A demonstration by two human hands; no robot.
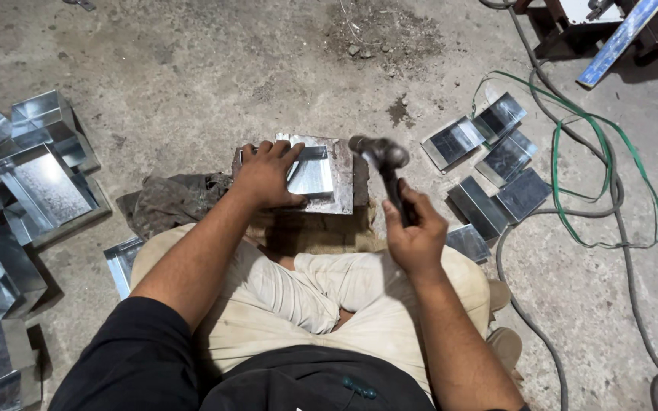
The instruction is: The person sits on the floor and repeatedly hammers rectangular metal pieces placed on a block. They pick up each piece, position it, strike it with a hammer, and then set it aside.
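Note:
I sit cross-legged on a concrete floor. My left hand (266, 173) presses flat on a small folded sheet-metal piece (311, 173) that lies on a steel block (342, 176) in front of my knees. My right hand (414, 230) grips the dark handle of a hammer (381, 154), whose head is raised and blurred just right of the block's edge. The hammer head is above the block, apart from the metal piece.
Finished shiny metal boxes (43, 183) are piled at the left. Several flat folded sheets (489, 164) lie at the right. A grey cable (611, 205) and a green hose (573, 175) loop across the floor on the right. A dark rag (169, 199) lies beside the block.

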